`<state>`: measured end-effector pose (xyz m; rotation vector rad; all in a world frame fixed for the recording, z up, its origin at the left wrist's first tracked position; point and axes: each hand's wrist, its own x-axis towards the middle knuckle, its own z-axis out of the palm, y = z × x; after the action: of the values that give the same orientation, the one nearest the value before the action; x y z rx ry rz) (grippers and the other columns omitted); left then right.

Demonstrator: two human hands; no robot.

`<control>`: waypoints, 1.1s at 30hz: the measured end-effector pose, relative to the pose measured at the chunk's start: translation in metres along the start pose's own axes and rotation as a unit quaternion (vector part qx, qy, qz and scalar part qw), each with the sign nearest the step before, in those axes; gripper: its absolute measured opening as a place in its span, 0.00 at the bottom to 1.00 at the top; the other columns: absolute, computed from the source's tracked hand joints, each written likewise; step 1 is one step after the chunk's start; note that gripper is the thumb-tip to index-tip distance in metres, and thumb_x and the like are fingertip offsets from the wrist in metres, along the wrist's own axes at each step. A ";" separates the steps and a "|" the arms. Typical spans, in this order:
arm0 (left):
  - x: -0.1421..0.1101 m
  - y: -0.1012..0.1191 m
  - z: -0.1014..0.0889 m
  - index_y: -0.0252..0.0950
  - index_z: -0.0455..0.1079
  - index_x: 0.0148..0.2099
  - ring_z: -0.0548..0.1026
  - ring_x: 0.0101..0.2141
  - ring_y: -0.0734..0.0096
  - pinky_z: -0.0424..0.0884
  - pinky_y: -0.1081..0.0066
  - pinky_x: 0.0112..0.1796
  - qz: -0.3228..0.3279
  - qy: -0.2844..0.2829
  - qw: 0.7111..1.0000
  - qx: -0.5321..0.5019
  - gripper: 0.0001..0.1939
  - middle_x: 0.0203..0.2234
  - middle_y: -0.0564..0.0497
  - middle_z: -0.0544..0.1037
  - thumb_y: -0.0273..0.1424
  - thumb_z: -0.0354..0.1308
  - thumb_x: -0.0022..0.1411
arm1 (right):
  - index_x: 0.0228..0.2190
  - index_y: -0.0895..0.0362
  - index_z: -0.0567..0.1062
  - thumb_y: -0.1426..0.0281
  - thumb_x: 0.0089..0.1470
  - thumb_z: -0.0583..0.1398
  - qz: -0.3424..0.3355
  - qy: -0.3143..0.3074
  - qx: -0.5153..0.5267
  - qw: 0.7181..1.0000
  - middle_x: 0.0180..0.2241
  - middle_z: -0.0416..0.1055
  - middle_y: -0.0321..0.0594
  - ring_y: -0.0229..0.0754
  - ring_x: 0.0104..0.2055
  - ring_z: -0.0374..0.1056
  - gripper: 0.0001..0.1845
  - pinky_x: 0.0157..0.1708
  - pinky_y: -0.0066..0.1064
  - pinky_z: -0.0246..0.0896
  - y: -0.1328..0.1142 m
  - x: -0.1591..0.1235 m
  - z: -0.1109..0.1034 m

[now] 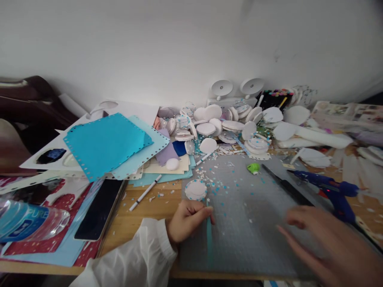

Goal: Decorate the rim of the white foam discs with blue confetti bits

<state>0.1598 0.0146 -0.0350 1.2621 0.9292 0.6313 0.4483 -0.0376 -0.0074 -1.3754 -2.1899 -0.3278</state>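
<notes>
One teal strip (209, 239) lies on the gray mat (242, 243), pinched by the left hand (188, 221); the blurred right hand (326, 241), fingers parted, is near the glue gun (336, 193).

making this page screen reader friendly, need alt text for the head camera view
A person's left hand pinches a narrow teal strip over a gray cutting mat, while the blurred right hand is open near a black tool and blue glue gun. White discs pile up behind, with a turquoise sheet to the left.
</notes>
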 end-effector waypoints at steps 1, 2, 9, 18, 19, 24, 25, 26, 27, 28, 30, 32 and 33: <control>0.000 0.000 0.000 0.29 0.73 0.26 0.52 0.09 0.84 0.45 0.79 0.12 0.000 0.003 1.000 -0.010 0.30 0.06 0.60 0.56 0.54 0.53 0.57 | 0.34 0.51 0.71 0.61 0.58 0.54 -0.074 -0.019 0.018 0.997 0.31 0.73 0.42 0.46 0.34 0.71 0.10 0.35 0.38 0.66 -0.016 0.015 0.005; 0.000 0.000 0.000 0.29 0.73 0.26 0.52 0.08 0.84 0.45 0.79 0.12 0.000 0.005 1.000 -0.019 0.30 0.05 0.60 0.56 0.53 0.53 0.57 | 0.35 0.54 0.70 0.67 0.60 0.51 -0.117 -0.025 0.032 0.992 0.30 0.72 0.42 0.45 0.34 0.70 0.08 0.36 0.38 0.64 -0.029 0.028 0.012; 0.001 0.000 0.000 0.33 0.62 0.17 0.50 0.09 0.84 0.43 0.77 0.13 0.002 0.016 0.999 -0.028 0.30 0.06 0.60 0.55 0.54 0.53 0.56 | 0.28 0.57 0.63 0.76 0.57 0.52 -0.313 0.000 0.099 0.945 0.22 0.64 0.34 0.38 0.24 0.58 0.06 0.26 0.34 0.48 -0.067 0.067 0.069; 0.003 -0.001 0.002 0.35 0.48 0.17 0.48 0.19 0.83 0.45 0.74 0.20 0.060 0.007 0.998 0.033 0.30 0.15 0.58 0.49 0.50 0.50 0.61 | 0.30 0.57 0.65 0.78 0.56 0.49 -0.368 0.054 0.095 0.923 0.17 0.59 0.31 0.37 0.20 0.53 0.08 0.23 0.34 0.40 -0.071 0.073 0.078; 0.003 0.000 0.003 0.35 0.48 0.17 0.49 0.19 0.82 0.45 0.74 0.21 0.063 0.005 0.997 0.038 0.30 0.15 0.58 0.49 0.50 0.50 0.61 | 0.30 0.57 0.65 0.78 0.56 0.49 -0.367 0.061 0.094 0.924 0.17 0.59 0.31 0.37 0.20 0.53 0.08 0.23 0.34 0.40 -0.071 0.073 0.078; 0.005 0.002 0.007 0.35 0.48 0.17 0.48 0.20 0.81 0.45 0.73 0.21 0.044 0.012 0.997 0.065 0.31 0.15 0.58 0.48 0.51 0.48 0.61 | 0.31 0.56 0.65 0.80 0.55 0.48 -0.381 0.076 0.097 0.916 0.17 0.59 0.31 0.37 0.20 0.53 0.09 0.22 0.34 0.40 -0.068 0.069 0.080; 0.005 0.002 0.008 0.35 0.47 0.17 0.48 0.19 0.81 0.45 0.73 0.21 0.041 0.014 0.996 0.073 0.31 0.15 0.58 0.49 0.51 0.48 0.61 | 0.31 0.56 0.65 0.80 0.55 0.49 -0.382 0.075 0.099 0.916 0.17 0.59 0.31 0.37 0.20 0.53 0.09 0.22 0.34 0.40 -0.068 0.068 0.080; 0.005 0.002 0.008 0.35 0.47 0.17 0.48 0.19 0.81 0.45 0.73 0.20 0.040 0.015 0.996 0.080 0.31 0.15 0.58 0.49 0.51 0.48 0.62 | 0.31 0.56 0.65 0.80 0.55 0.49 -0.380 0.073 0.103 0.916 0.17 0.59 0.31 0.37 0.20 0.54 0.09 0.22 0.34 0.40 -0.067 0.068 0.081; 0.005 0.001 0.009 0.35 0.48 0.17 0.48 0.19 0.81 0.45 0.74 0.20 0.040 0.016 0.996 0.084 0.30 0.15 0.58 0.49 0.51 0.47 0.62 | 0.32 0.56 0.65 0.79 0.55 0.49 -0.376 0.068 0.108 0.918 0.17 0.59 0.31 0.37 0.20 0.54 0.09 0.22 0.34 0.40 -0.067 0.068 0.081; 0.006 0.001 0.009 0.35 0.48 0.17 0.48 0.19 0.81 0.45 0.74 0.20 0.041 0.016 0.995 0.088 0.30 0.15 0.58 0.49 0.50 0.47 0.63 | 0.32 0.56 0.65 0.79 0.55 0.49 -0.371 0.061 0.114 0.920 0.17 0.60 0.31 0.37 0.20 0.54 0.08 0.22 0.34 0.41 -0.067 0.068 0.082; 0.006 0.000 0.010 0.35 0.48 0.18 0.49 0.19 0.81 0.46 0.74 0.20 0.045 0.020 0.994 0.093 0.29 0.15 0.58 0.49 0.48 0.47 0.63 | 0.32 0.57 0.66 0.78 0.56 0.49 -0.357 0.047 0.125 0.925 0.17 0.60 0.31 0.37 0.20 0.54 0.08 0.22 0.34 0.41 -0.068 0.067 0.083; 0.007 -0.001 0.011 0.34 0.48 0.18 0.49 0.19 0.81 0.46 0.74 0.20 0.042 0.026 0.994 0.098 0.29 0.15 0.58 0.50 0.48 0.47 0.64 | 0.31 0.57 0.66 0.78 0.55 0.49 -0.350 0.043 0.132 0.927 0.17 0.60 0.32 0.37 0.19 0.55 0.08 0.22 0.34 0.42 -0.070 0.066 0.084; 0.007 -0.002 0.011 0.34 0.48 0.18 0.49 0.19 0.81 0.47 0.74 0.20 0.037 0.028 0.994 0.098 0.29 0.15 0.58 0.50 0.48 0.47 0.64 | 0.31 0.57 0.66 0.78 0.55 0.48 -0.347 0.047 0.134 0.927 0.17 0.60 0.32 0.38 0.19 0.55 0.09 0.22 0.34 0.42 -0.071 0.065 0.084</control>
<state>0.1730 0.0141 -0.0377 1.4657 1.0143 0.6488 0.3375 0.0192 -0.0366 -0.3944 -2.4618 -0.3173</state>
